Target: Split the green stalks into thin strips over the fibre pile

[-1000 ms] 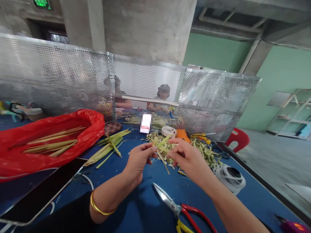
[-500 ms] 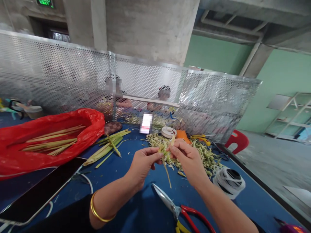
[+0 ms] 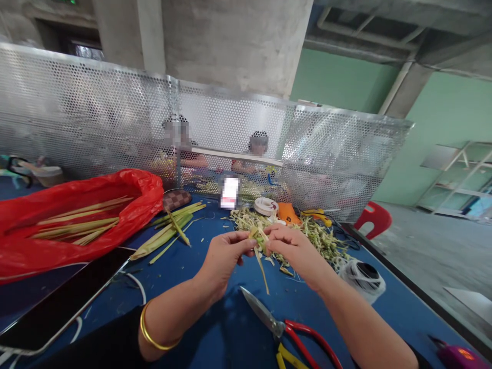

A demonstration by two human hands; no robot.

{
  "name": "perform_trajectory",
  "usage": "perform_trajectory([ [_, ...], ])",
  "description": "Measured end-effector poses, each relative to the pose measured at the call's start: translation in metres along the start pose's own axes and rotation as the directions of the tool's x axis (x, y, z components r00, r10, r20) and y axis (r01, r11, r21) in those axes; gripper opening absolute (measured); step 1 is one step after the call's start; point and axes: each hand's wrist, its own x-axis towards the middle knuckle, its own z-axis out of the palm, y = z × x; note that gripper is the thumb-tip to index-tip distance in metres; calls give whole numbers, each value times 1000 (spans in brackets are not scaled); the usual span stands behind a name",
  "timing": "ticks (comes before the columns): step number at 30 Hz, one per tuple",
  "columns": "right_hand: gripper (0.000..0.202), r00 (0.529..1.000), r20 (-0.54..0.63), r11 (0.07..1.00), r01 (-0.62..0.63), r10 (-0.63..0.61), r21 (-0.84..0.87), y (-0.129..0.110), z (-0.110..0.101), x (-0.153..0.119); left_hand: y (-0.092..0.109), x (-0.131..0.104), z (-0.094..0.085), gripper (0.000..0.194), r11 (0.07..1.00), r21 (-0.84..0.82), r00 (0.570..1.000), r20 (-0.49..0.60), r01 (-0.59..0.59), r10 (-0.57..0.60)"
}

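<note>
Above the blue table my left hand (image 3: 226,260) pinches a small folded bundle of pale green-yellow leaf strips (image 3: 262,269) between thumb and fingers, with one narrow strip hanging down from it. My right hand (image 3: 295,250) meets it from the other side, its fingers closed on the bundle's right end; the fingertips partly hide it. Beyond both hands spreads a heap of leaf scraps (image 3: 323,241). Red-handled scissors (image 3: 265,315) lie below the hands, blades pointing up and left.
A red plastic bag (image 3: 88,251) holding long leaves lies left, beside loose leaves (image 3: 161,238) and a dark flat panel (image 3: 57,302). A lit phone (image 3: 229,192), a white tape roll (image 3: 266,206) and a wrapped spool (image 3: 363,279) are on the table. People sit behind a perforated metal screen (image 3: 230,113).
My right hand has shifted slightly, and a pale strip that stood up at its fingertips now lies lower. My left hand keeps its pinch. The view has shifted slightly.
</note>
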Motion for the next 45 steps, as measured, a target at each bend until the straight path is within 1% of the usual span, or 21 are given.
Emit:
perform_trajectory([
  [7, 19, 998, 34, 997, -54, 52, 46, -2, -1, -2, -2, -1, 1, 22, 998, -14, 998, 1, 64, -64],
  [11, 20, 996, 67, 997, -65, 62, 51, -4, -1, -1, -4, -1, 2, 23, 997, -23, 997, 16, 79, -79],
  [19, 21, 995, 76, 996, -69, 64, 61, -5, 0, -2, -6, -4, 3, 23, 997, -35, 997, 24, 74, -74],
  [28, 20, 994, 77, 996, -77, 74, 45, -3, 0, -1, -7, -3, 3, 22, 999, -6, 998, 34, 51, -51],
  [32, 23, 998, 69, 999, -11, 14, -39, -4, -1, 0, -4, -3, 3, 22, 998, 55, 999, 43, 22, -24],
  [34, 25, 998, 63, 996, 33, -28, -77, -4, -1, 0, -3, -5, 3, 21, 995, 98, 998, 67, -4, -2],
  [35, 26, 998, 63, 996, 35, -30, -85, -4, -1, -1, -2, -5, 3, 21, 993, 119, 997, 83, -18, 8],
  [38, 26, 998, 43, 996, -30, 34, -89, -1, 1, -2, 0, -7, 3, 20, 980, 192, 992, 121, -56, 33],
  [40, 20, 996, -10, 992, -90, 89, -83, 3, 2, -2, 1, -7, 3, 20, 967, 237, 988, 138, -95, 64],
  [42, 13, 992, -56, 991, -117, 113, -67, 6, 2, -2, -1, -5, 2, 21, 951, 267, 980, 164, -156, 115],
  [45, 15, 992, -33, 992, -121, 120, -44, 9, 1, 0, -5, -1, 0, 25, 930, 297, 963, 218, -217, 155],
])
